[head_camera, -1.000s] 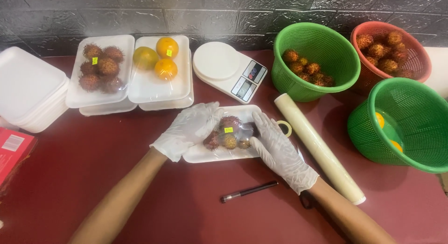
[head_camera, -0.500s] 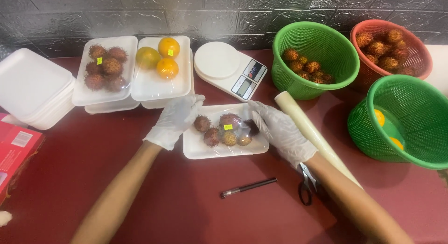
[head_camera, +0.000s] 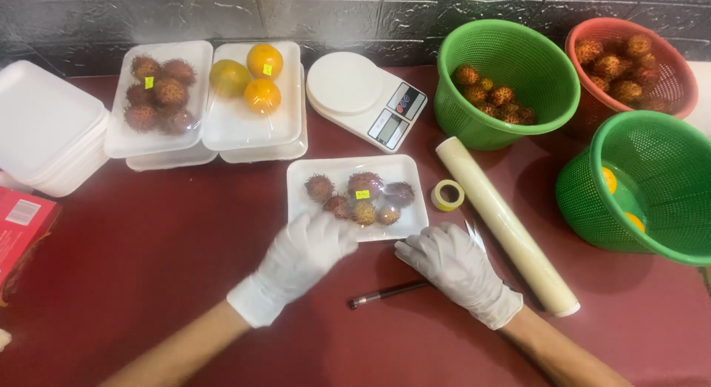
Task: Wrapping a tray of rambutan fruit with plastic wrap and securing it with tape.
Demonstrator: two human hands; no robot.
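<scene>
Far left of the dark red surface (head_camera: 148,231): a red box (head_camera: 22,228) at the edge, then a stack of empty white foam trays (head_camera: 44,124). Next, a wrapped tray of rambutans (head_camera: 157,98) and, touching it on the right, a wrapped tray of oranges (head_camera: 255,98), each sitting on another tray. My left hand (head_camera: 307,250), in a white glove, lies palm down with fingers loosely spread, its fingertips on the near left edge of the tray in front of me (head_camera: 355,194); it closes on nothing. That tray sits at centre, just below the white kitchen scale (head_camera: 366,98), and holds six or so rambutans (head_camera: 359,198) under what looks like clear film, with a small yellow sticker on top. Judgement: light load, thin foam that will flex or crack if pinched at one corner; the film is slick under gloves and the fruit can roll. Best to lift with both hands under opposite long edges, flat. A dark pen (head_camera: 389,292) lies near the tray, between my hands. My right hand (head_camera: 455,268), also gloved, rests flat and open just off the tray's near right corner, gripping nothing. Beside it: a small roll of yellow tape (head_camera: 447,195) and a long roll of cling film (head_camera: 507,224) lying diagonally. Far right: a green basket of rambutans (head_camera: 507,79), a red basket of rambutans (head_camera: 629,65), and a green basket (head_camera: 652,187) holding oranges.
</scene>
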